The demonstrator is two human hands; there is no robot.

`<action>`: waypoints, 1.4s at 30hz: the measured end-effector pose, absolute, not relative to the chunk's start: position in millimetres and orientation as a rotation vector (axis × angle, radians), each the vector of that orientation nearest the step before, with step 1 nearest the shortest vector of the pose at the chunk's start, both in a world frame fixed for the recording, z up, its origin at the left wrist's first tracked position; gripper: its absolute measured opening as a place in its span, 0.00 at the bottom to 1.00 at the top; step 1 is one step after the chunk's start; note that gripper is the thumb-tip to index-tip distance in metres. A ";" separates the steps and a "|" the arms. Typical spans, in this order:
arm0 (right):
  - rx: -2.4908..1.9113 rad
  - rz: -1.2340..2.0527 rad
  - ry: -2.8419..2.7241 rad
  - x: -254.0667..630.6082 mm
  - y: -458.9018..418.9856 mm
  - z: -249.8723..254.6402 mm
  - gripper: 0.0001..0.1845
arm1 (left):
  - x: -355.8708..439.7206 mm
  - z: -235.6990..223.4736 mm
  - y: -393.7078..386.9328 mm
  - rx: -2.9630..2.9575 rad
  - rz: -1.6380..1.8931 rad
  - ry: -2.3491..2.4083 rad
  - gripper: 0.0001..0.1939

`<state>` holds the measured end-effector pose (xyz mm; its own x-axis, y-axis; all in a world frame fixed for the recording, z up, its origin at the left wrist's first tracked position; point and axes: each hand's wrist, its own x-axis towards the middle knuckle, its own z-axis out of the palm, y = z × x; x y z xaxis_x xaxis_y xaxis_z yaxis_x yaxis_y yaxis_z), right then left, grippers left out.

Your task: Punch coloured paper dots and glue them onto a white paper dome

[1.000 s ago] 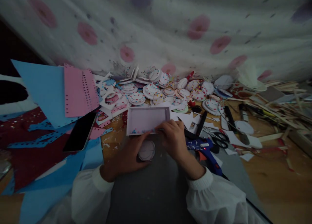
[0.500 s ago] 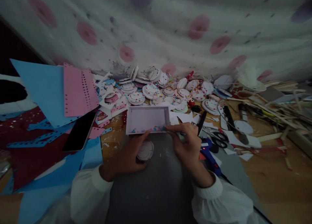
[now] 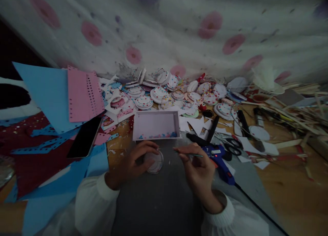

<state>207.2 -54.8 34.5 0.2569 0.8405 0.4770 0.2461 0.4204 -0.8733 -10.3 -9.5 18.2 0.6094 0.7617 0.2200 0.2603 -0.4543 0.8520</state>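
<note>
A small round white paper disc (image 3: 156, 165) lies on the dark grey mat (image 3: 159, 201). My left hand (image 3: 135, 162) curves around its left side, with fingers and thumb resting on it. Right of the disc, my right hand (image 3: 198, 164) pinches thin tweezers (image 3: 193, 155), whose tip points left toward the disc; whether the tip holds a dot is too small to tell. Just beyond both hands stands a shallow white box (image 3: 156, 121), with small blue and pink dots (image 3: 166, 135) gathered along its near side.
Dotted paper discs (image 3: 159, 93) are heaped along the back. A blue glue gun (image 3: 219, 160) and black scissors (image 3: 233, 146) lie at right, near wooden sticks (image 3: 292, 118). At left are a phone (image 3: 84, 138), a pink sheet (image 3: 82, 95) and blue sheets (image 3: 43, 92).
My right hand has drawn the tweezers back from the box toward the disc. My left fingers have shifted from beside the disc onto its top.
</note>
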 end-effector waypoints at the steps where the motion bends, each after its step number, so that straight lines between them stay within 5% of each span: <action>1: -1.109 0.547 -1.299 205.4 -54.7 32.9 0.05 | -9.0 17.4 -10.2 1.981 0.776 0.813 0.10; 42: -1.197 0.656 -1.227 208.1 -61.3 29.1 0.02 | -4.3 18.6 -11.2 2.011 0.767 0.812 0.10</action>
<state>208.1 -61.3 29.1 0.2751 0.8950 0.3511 0.2051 0.3021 -0.9309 -4.3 -11.2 18.6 0.6072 0.7628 0.2224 0.2663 -0.4590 0.8476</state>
